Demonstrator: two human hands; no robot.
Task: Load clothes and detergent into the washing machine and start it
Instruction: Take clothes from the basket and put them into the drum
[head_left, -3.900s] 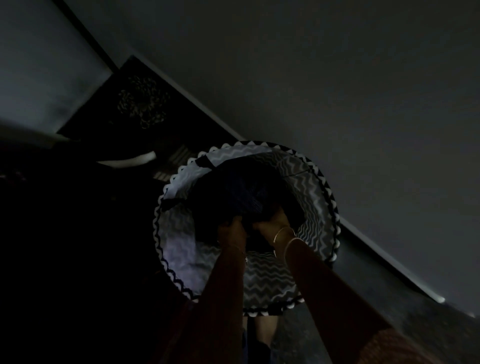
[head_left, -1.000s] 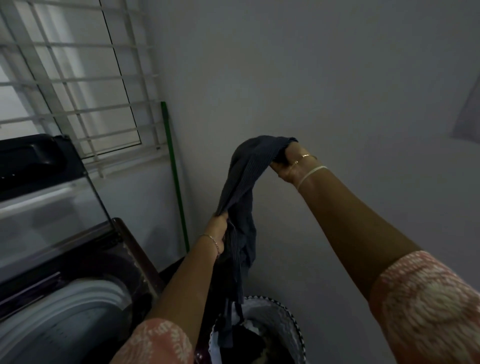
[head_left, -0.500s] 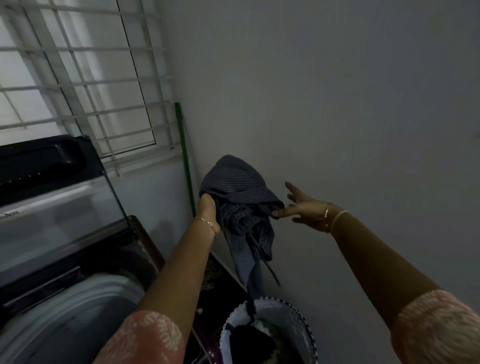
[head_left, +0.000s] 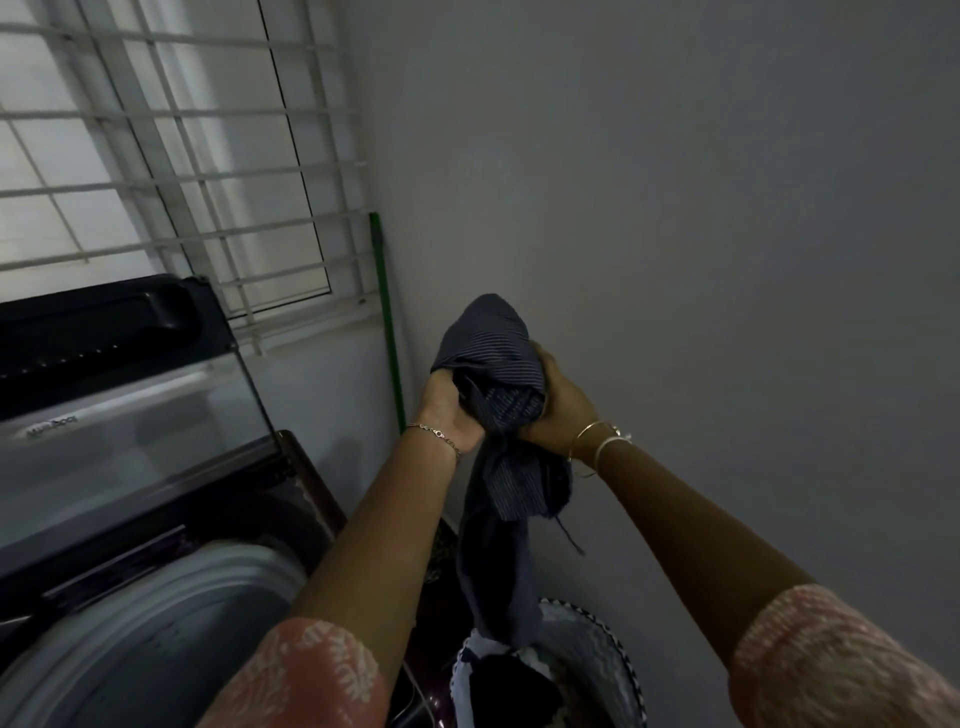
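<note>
Laundry basket (head_left: 610, 642) at the bottom edge with dark clothes inside, washing machine (head_left: 156, 613) open at lower left, lid raised, above the basket both hands bunching a dark striped garment (head_left: 493, 364), left hand (head_left: 444, 410) and right hand (head_left: 563, 410) curled around it, its tail hanging toward the basket, green pole (head_left: 387, 322) in the corner, barred window (head_left: 171, 156) behind.

The logo on the washing machine lid (head_left: 130, 415) is illegible.

Both hands raised: left hand (head_left: 445, 415), right hand (head_left: 560, 410), clenched.
</note>
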